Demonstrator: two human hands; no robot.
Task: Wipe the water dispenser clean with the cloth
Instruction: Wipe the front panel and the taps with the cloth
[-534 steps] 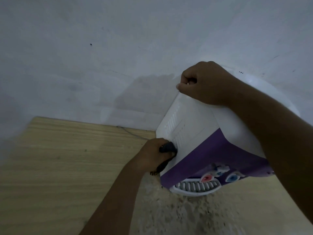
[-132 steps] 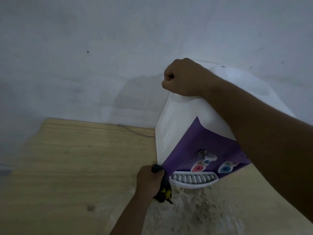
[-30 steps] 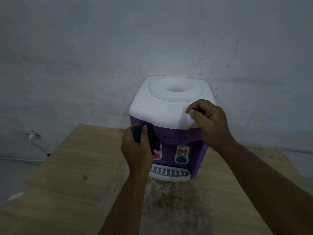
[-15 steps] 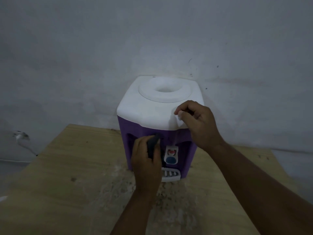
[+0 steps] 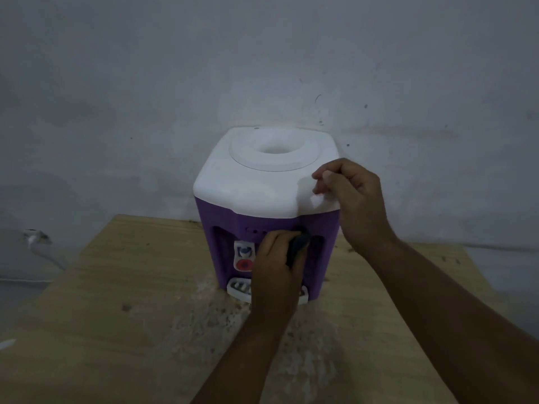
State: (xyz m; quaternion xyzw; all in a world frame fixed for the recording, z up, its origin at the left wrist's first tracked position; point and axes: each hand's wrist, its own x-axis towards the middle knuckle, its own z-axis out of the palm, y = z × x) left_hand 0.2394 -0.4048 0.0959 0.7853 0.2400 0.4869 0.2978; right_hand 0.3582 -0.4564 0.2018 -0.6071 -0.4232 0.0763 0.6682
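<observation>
Dark cloth in left fingers, on dispenser

Water dispenser upright on table, back to wall. Left hand holds cloth against dispenser front; right hand on top right corner.

Left hand presses dark cloth against water dispenser front; right hand rests curled at its top's 4 o'clock corner.

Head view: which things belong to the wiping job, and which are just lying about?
Job: water dispenser; dark cloth; left hand gripping the cloth; right hand resting on the dispenser's top.
Lying about: wooden table; white cable at left.
</observation>
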